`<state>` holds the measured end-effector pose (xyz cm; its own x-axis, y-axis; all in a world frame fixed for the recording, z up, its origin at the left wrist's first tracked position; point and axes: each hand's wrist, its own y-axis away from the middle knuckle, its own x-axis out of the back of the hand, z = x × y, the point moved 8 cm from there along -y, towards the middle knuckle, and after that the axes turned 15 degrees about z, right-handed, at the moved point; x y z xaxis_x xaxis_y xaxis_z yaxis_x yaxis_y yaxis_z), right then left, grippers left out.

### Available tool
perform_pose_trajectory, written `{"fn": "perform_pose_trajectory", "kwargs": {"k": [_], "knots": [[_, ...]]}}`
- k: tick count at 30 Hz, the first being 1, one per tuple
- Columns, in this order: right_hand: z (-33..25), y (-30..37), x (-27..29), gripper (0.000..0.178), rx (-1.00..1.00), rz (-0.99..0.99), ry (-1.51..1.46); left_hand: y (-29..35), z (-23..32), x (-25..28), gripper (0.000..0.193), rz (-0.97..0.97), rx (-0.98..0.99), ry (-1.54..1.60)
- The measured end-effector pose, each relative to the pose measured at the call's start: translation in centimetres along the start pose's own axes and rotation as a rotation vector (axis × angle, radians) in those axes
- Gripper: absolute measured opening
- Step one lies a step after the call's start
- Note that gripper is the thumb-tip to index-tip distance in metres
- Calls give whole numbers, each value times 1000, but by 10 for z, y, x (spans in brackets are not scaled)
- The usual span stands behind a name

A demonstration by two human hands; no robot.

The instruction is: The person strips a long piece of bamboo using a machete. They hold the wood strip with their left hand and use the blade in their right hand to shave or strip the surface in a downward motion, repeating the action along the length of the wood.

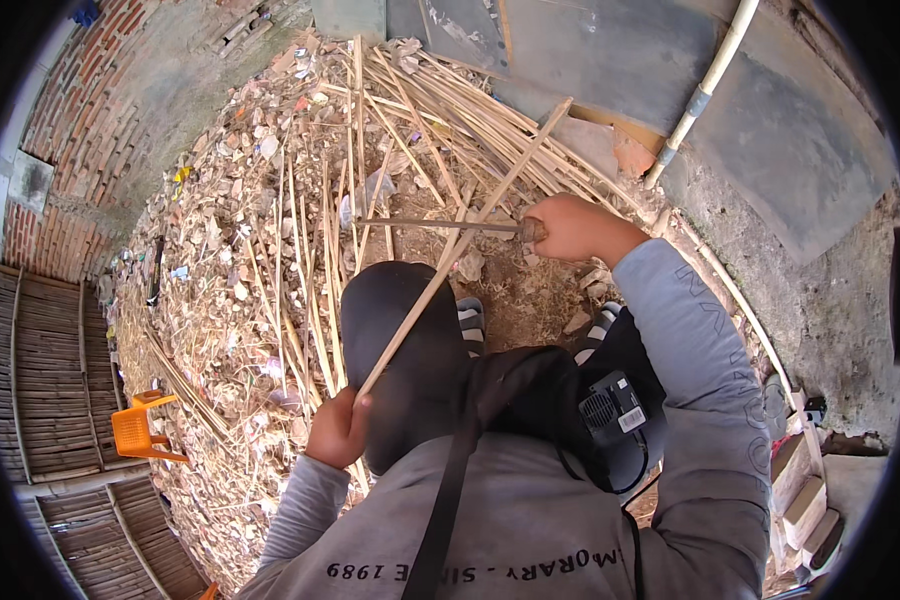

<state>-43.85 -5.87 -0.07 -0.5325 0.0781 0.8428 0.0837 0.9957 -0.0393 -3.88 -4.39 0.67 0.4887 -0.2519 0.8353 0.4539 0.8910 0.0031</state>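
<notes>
My left hand (339,428) is closed round the lower end of a long split bamboo strip (410,318). The strip slants up and to the right across my left knee, its far end over the pile of strips. My right hand (570,228) is wrapped round the handle of a long, thin, dark-bladed knife (450,225). The blade points left and crosses the strip just beyond my knee. Whether its edge touches the bamboo I cannot tell.
A heap of bamboo strips (470,105) lies ahead, with more loose strips (300,270) to the left on rubble-strewn ground. An orange plastic chair (142,428) stands far left near a bamboo-slat wall (55,370). A pipe (705,90) leans against the wall at right.
</notes>
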Motion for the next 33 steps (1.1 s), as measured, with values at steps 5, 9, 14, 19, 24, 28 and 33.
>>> {"fn": "perform_pose_trajectory", "kwargs": {"k": [5, 9, 14, 19, 24, 28, 33], "knots": [[-20, 10, 13, 27, 74, 143, 154, 3, -4, 2, 39, 5, -4, -52], [7, 5, 3, 27, 24, 60, 86, 6, -8, -7, 40, 30, -25, -29], [5, 3, 8, 27, -23, 107, 10, 3, -9, -2, 39, 33, -27, -29], [-18, 1, 7, 26, 138, 157, 140, 4, -9, -5, 37, 62, -28, -17], [40, -3, 6, 23, -98, 152, 54, 1, -6, -2, 34, 56, -73, -48], [-11, 1, 20, 23, 12, 252, 52, 8, -16, -3, 35, 81, -20, -5], [11, 4, 17, 23, 6, 91, 58, 2, -19, -10, 35, 37, -15, 47]]}}
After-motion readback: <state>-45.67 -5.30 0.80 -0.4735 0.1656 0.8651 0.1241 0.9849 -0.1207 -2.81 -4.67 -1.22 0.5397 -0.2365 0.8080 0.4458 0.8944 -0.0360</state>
